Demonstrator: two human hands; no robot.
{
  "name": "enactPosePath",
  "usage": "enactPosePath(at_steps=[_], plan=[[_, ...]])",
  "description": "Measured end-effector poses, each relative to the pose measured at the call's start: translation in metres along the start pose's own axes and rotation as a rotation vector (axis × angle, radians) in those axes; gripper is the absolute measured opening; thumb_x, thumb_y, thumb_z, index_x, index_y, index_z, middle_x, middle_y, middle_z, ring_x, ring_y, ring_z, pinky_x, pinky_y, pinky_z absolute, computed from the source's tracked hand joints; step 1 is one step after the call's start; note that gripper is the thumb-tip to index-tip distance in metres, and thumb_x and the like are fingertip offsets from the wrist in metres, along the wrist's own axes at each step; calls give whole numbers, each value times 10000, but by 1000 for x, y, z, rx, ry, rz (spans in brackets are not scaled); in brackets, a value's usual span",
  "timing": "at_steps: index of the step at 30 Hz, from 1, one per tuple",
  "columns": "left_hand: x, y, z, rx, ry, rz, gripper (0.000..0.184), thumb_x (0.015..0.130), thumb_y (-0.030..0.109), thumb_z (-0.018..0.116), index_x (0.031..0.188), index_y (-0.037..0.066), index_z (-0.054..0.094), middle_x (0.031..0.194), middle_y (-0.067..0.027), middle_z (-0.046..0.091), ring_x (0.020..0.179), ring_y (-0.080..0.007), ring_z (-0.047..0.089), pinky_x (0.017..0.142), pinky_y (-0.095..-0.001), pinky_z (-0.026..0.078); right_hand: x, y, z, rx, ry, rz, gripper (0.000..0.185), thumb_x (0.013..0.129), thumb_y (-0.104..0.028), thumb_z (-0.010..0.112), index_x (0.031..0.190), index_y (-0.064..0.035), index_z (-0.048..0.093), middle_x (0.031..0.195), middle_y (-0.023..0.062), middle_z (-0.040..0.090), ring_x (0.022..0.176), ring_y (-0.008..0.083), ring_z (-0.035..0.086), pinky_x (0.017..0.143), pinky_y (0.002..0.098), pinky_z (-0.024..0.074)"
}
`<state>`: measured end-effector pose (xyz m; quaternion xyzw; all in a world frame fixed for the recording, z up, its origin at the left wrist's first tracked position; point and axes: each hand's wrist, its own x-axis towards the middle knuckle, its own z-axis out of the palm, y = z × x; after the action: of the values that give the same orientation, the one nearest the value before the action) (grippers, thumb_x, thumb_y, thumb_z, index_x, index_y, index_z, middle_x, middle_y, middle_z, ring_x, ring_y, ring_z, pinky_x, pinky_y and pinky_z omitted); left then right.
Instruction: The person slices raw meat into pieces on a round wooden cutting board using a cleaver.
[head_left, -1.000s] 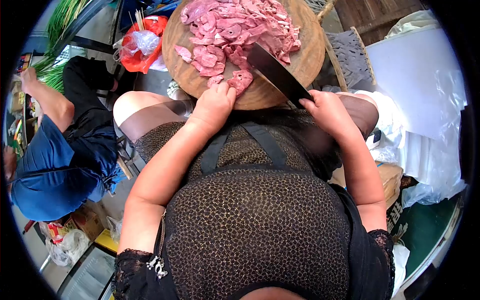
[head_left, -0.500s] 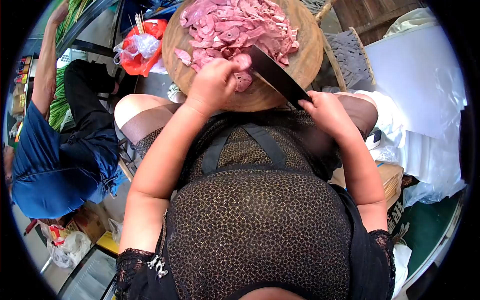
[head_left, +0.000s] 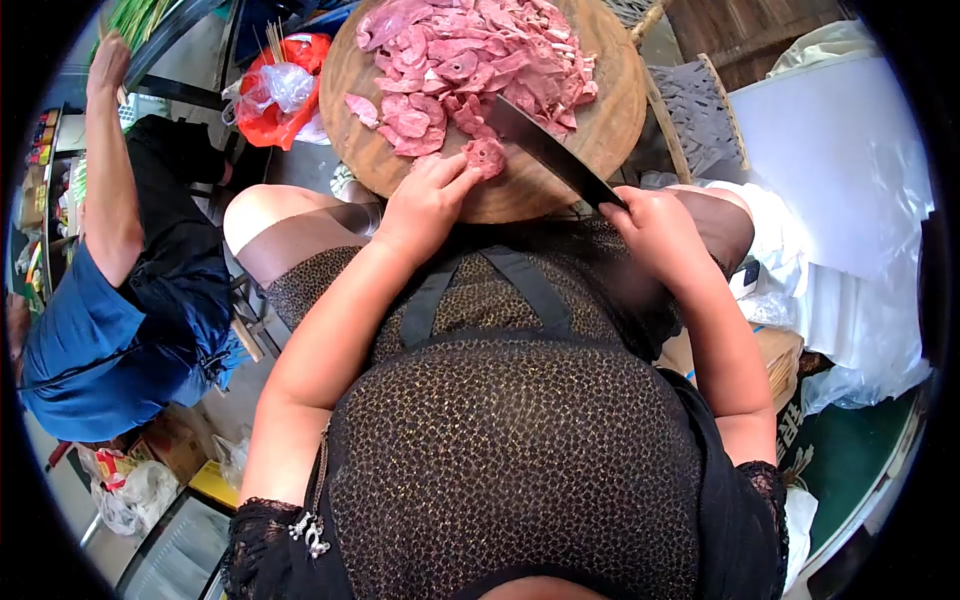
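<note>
My right hand (head_left: 652, 222) is closed round the handle of a dark-bladed knife (head_left: 555, 152), whose blade slants up and left over the round wooden chopping block (head_left: 625, 105). With its fingertips, my left hand (head_left: 428, 200) grips a piece of meat (head_left: 485, 158) near the block's front edge, left of the blade. That piece is reddish pink with small holes in its cut face. Behind both hands lies a heap of pink meat slices (head_left: 480, 50), a few of them spread toward the left.
Left of the block, a red plastic bag (head_left: 275, 115) holds skewer sticks and a clear bag. A person in a blue shirt (head_left: 95, 345) sits close on my left, one arm reaching up. At right are a woven chair (head_left: 700, 118) and a white board (head_left: 820, 150).
My left hand has drawn down and back toward me with the piece of meat. Several slices now show where it was. The person at left has lowered the raised arm.
</note>
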<state>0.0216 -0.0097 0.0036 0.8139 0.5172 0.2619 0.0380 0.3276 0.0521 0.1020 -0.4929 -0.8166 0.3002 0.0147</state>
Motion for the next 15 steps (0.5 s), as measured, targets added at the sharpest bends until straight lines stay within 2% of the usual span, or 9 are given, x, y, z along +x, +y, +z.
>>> enactPosePath(at_steps=[4, 6, 7, 10, 11, 15], plan=[[-17, 3, -4, -6, 163, -65, 338, 812, 68, 641, 1148, 55, 679, 1137, -136, 645, 1030, -314, 629, 925, -406, 507, -4, -10, -11, -91, 39, -85, 225, 927, -251, 617, 998, -51, 690, 865, 224, 685, 846, 396, 671, 738, 477, 535], [-13, 4, -3, -28, 128, -47, 326, 813, 68, 645, 1136, 53, 685, 1139, -126, 646, 1040, -312, 625, 929, -408, 506, -1, -14, -12, -164, 115, -239, 192, 922, -235, 605, 979, -67, 679, 839, 197, 688, 824, 382, 681, 720, 470, 544], [-9, 4, -2, -50, 93, -22, 314, 814, 69, 649, 1124, 51, 692, 1141, -116, 647, 1050, -310, 622, 934, -410, 504, 3, -16, -12, -167, 114, -247, 192, 922, -235, 605, 979, -67, 679, 839, 197, 688, 824, 382, 681, 720, 470, 544], [1, 4, 12, -1, 115, 8, 327, 817, 66, 642, 1139, 63, 694, 1163, -99, 647, 1071, -308, 616, 932, -412, 504, 18, -16, -11, -286, 56, -309, 156, 907, -207, 599, 912, -63, 658, 801, 183, 685, 783, 374, 689, 680, 472, 553], [6, 4, 12, 52, 174, 78, 322, 819, 68, 637, 1133, 75, 705, 1166, -72, 648, 1072, -297, 614, 910, -408, 505, 23, -14, -11, -332, 28, -330, 147, 902, -199, 597, 889, -62, 648, 783, 181, 682, 760, 374, 689, 660, 475, 555], [10, 8, 10, 9, 180, 55, 308, 826, 80, 621, 1117, 85, 720, 1175, -56, 647, 1069, -283, 618, 912, -411, 505, 30, -14, -19, -398, -57, -352, 122, 876, -175, 601, 857, -63, 645, 728, 175, 673, 702, 369, 691, 616, 479, 558]])
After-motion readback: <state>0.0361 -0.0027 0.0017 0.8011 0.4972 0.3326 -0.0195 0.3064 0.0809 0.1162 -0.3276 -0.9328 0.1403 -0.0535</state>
